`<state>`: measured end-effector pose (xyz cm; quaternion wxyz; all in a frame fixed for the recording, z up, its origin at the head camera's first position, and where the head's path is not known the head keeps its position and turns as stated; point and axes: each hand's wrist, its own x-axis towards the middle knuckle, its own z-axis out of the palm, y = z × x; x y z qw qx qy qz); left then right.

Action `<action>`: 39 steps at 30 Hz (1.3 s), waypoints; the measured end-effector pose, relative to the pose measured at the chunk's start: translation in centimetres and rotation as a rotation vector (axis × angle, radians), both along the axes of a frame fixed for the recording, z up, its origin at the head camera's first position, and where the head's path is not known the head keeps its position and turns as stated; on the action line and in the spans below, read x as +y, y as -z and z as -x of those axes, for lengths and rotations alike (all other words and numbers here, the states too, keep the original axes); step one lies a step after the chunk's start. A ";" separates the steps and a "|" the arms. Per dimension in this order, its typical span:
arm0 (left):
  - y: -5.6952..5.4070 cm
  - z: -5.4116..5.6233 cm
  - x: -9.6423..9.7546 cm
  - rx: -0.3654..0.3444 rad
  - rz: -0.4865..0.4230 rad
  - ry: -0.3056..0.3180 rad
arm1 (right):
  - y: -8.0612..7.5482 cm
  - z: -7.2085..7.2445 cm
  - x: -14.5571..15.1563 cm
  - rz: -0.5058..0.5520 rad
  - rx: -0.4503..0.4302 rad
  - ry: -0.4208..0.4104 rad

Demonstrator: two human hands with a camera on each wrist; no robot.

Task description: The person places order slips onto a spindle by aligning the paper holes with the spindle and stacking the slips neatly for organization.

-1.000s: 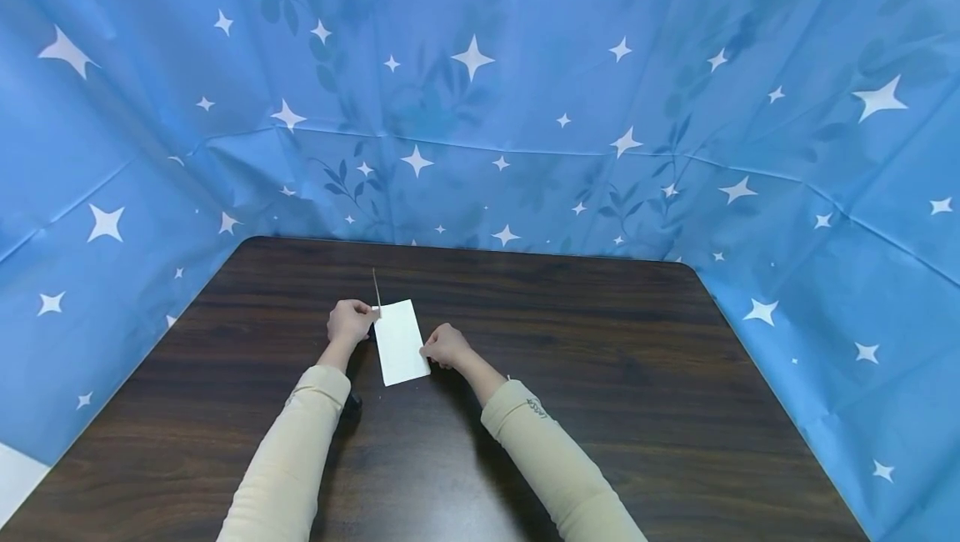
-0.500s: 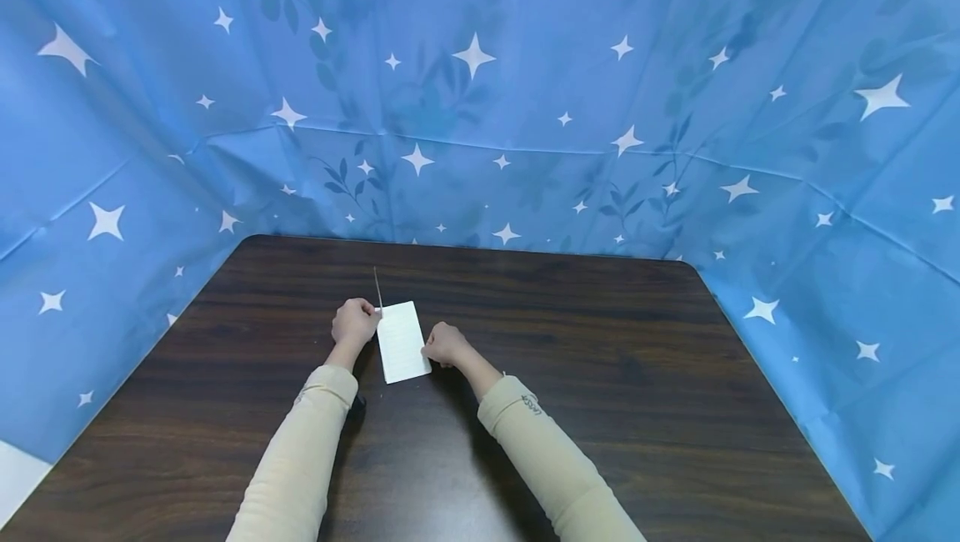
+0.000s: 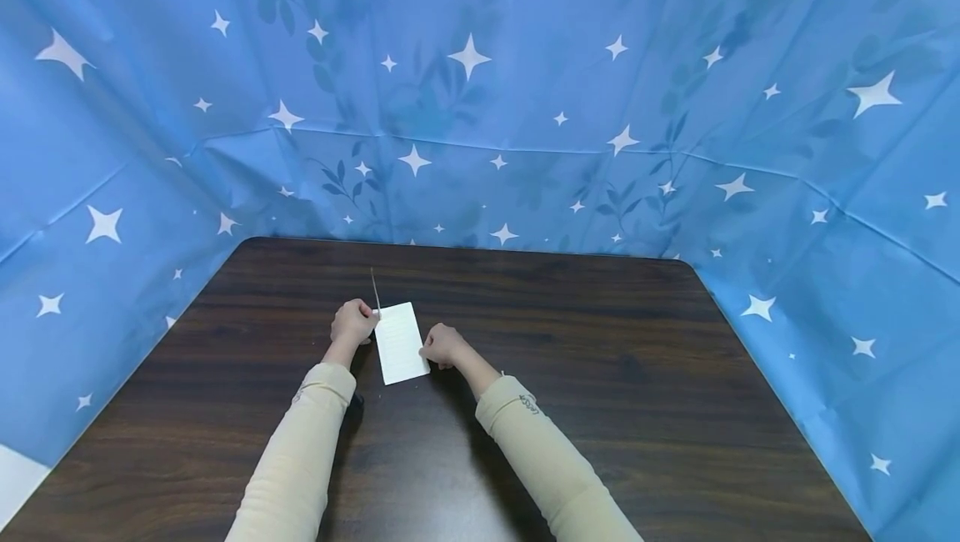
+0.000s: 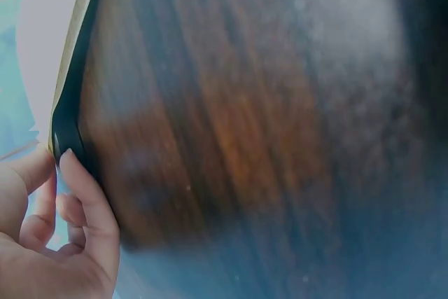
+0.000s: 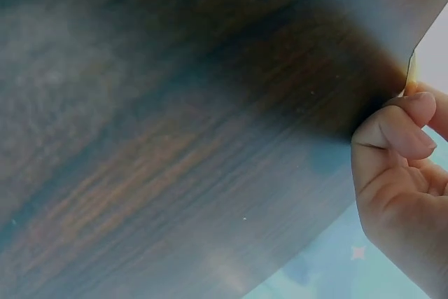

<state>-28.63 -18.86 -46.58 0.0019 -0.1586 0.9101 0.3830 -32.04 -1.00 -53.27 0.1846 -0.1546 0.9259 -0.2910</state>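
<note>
A small white notebook with faint lines on its page is held up over the dark table, between both hands. My left hand pinches its upper left edge with thumb and fingertip; in the left wrist view the pale page edge and a dark backing run up from the fingertips. My right hand pinches the lower right edge. In the right wrist view the fingers are curled, and a light corner shows between thumb and finger. A thin pale strip stands up from the notebook's upper left corner.
The dark wood-grain table spreads around the hands. Behind and at both sides hangs a blue cloth with white stars and leaf sprays. Cream sleeves cover both forearms.
My left forearm has shifted slightly to the right since the first frame. The notebook's page lines show a little more clearly; both hands keep their hold.
</note>
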 end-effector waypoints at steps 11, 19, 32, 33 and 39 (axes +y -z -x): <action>0.1 0.6 -0.4 -0.086 -0.187 0.011 | -3.4 -1.9 0.8 0.077 -0.006 0.000; 0.2 0.5 -0.6 -0.098 -0.278 -0.011 | -7.5 -4.8 1.2 0.132 -0.089 0.031; -0.1 -0.1 -0.5 -0.072 -0.317 -0.133 | -7.9 -5.0 3.5 0.352 -0.224 0.023; -0.2 -0.2 -0.6 -0.068 -0.314 -0.133 | -8.0 -4.9 3.9 0.356 -0.220 0.015; -1.1 -0.8 -1.5 -0.015 -0.184 -0.107 | -9.4 -4.2 6.6 0.347 -0.156 -0.037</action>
